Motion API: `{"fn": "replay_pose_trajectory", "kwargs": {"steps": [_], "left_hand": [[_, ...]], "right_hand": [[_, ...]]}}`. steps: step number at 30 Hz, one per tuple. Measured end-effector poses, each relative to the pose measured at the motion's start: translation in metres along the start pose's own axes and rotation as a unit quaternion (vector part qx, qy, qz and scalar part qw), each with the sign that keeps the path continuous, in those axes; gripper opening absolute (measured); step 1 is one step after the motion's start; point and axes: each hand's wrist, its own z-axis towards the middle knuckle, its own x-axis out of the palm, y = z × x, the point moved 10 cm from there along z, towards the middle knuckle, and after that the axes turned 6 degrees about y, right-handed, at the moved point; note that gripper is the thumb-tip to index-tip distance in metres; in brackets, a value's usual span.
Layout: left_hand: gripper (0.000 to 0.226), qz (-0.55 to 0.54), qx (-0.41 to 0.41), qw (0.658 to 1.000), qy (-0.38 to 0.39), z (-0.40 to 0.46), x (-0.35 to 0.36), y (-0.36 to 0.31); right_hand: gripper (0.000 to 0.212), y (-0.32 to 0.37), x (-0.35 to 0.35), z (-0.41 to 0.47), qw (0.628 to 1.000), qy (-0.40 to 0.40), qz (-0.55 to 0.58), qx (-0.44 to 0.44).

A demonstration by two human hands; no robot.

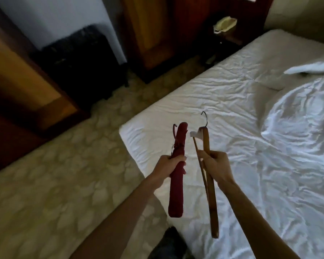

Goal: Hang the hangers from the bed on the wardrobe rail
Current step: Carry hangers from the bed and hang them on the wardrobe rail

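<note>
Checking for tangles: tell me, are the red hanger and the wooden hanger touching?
Apart. The head view shows white sheet between the red hanger and the wooden hanger along their whole length.

Single head-worn wide-angle view, looking forward and steeply down from close above the left hand [169, 164] and right hand [216, 163], taking in the near corner of the bed [241, 90], the patterned floor [64, 174] left, dark furniture [153, 30] beyond.
</note>
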Motion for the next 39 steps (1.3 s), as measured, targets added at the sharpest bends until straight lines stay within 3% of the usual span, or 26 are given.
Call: {"fn": "replay_pose_trajectory", "kwargs": {"steps": [7,13,17,21,27,35,39], "left_hand": [[0.022,-0.155,0.037,0.977,-0.144,-0.089,-0.176,0.042],[0.017,-0.219,0.072,0.938,-0.259,-0.152,-0.339,0.076],[0.028,-0.242,0.09,0.916,-0.307,-0.177,-0.443,0.085],[0.042,-0.268,0.116,0.895,-0.338,-0.195,-0.552,0.081],[0.023,-0.251,0.141,0.891,-0.351,-0.2,-0.688,0.062],[0.022,-0.244,0.15,0.891,-0.352,-0.155,-0.877,0.026],[0.025,-0.244,0.159,0.885,-0.364,-0.114,-0.986,-0.001]], "right_hand": [[0.035,0.092,0.198,-0.007,0.979,0.154,-0.104,-0.083],[0.044,0.167,0.391,-0.034,0.941,0.26,-0.147,-0.161],[0.043,0.209,0.507,-0.044,0.918,0.313,-0.159,-0.187],[0.045,0.259,0.613,-0.05,0.906,0.331,-0.169,-0.205],[0.044,0.325,0.741,-0.042,0.892,0.339,-0.175,-0.241],[0.029,0.405,0.897,0.041,0.882,0.331,-0.199,-0.271],[0.035,0.457,0.986,0.101,0.874,0.342,-0.2,-0.281]]}}
